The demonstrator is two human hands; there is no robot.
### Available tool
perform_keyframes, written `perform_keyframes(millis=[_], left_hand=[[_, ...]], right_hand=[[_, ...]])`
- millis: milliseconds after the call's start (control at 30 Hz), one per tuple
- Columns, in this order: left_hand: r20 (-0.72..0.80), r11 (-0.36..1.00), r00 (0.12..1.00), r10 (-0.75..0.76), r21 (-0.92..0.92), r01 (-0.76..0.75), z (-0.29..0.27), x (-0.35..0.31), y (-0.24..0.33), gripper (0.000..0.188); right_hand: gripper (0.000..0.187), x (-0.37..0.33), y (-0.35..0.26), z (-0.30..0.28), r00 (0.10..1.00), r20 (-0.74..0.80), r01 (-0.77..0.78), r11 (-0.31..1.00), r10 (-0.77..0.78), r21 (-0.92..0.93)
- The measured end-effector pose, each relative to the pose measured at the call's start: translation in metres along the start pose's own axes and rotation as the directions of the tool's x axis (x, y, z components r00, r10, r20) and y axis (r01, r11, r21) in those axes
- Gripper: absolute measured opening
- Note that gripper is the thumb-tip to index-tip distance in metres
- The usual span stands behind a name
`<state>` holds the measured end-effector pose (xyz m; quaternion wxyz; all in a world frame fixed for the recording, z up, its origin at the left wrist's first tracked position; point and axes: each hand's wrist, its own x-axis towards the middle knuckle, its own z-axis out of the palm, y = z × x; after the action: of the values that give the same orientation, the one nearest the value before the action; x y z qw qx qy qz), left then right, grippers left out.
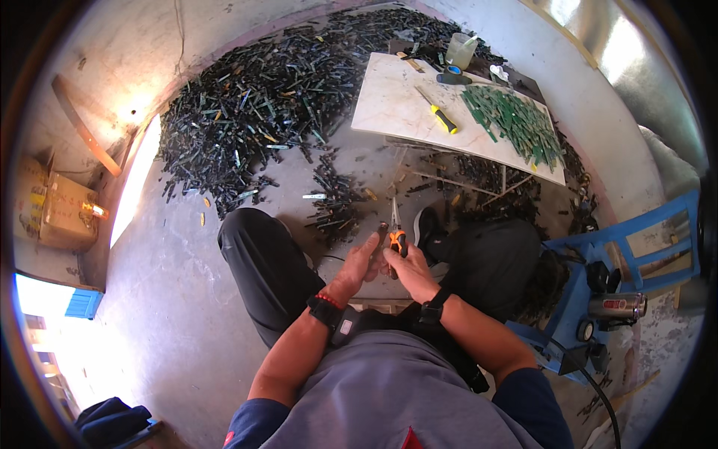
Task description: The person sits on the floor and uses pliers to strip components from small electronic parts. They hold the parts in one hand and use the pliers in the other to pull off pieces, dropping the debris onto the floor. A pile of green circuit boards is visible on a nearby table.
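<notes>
My right hand [413, 271] is wrapped round the orange-and-black handles of long-nose pliers [396, 218]; their slim metal jaws point away from me. Close beside it, my left hand [359, 266] is closed with a small dark strip [383, 227] pinched at its fingertips. The strip stands just left of the pliers, and whether they touch I cannot tell. Both hands are between my knees, above the floor. Ahead of them on the floor lies a small heap of dark strips [334, 196].
A large pile of dark strips [254, 97] spreads along the far wall. At the far right, a low white table [389, 97] bears a yellow-handled screwdriver [443, 118], green strips [516, 123] and a plastic cup [461, 51]. A blue chair [643, 239] with a metal flask [617, 306] stands to the right.
</notes>
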<state>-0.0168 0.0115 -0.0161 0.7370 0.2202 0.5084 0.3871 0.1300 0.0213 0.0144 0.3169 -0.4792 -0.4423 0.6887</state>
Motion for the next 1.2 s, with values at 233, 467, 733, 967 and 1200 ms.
perform_keyframes(millis=[233, 467, 733, 967, 1200], left_hand=[[-0.134, 0.994, 0.991, 0.022, -0.103, -0.036, -0.007, 0.002, 0.000, 0.049], [-0.141, 0.993, 0.988, 0.069, -0.083, -0.081, -0.007, 0.006, -0.001, 0.050], [-0.122, 0.990, 0.982, 0.143, 0.019, -0.142, -0.004, 0.001, 0.004, 0.053], [-0.141, 0.986, 0.976, 0.166, 0.046, -0.161, -0.005, 0.002, 0.002, 0.051], [-0.135, 0.974, 0.968, 0.210, 0.111, -0.196, -0.006, 0.003, -0.001, 0.048]], right_hand=[[0.029, -0.017, -0.033, -0.027, 0.920, 0.287, -0.292, 0.955, 0.267, 0.049], [0.033, -0.029, -0.036, -0.028, 0.765, 0.536, -0.516, 0.839, 0.357, 0.176], [0.035, -0.022, -0.032, -0.027, 0.749, 0.581, -0.533, 0.811, 0.320, 0.241], [0.033, -0.024, -0.033, -0.025, 0.747, 0.555, -0.538, 0.823, 0.366, 0.181], [0.035, -0.024, -0.029, -0.028, 0.748, 0.560, -0.533, 0.826, 0.356, 0.187]])
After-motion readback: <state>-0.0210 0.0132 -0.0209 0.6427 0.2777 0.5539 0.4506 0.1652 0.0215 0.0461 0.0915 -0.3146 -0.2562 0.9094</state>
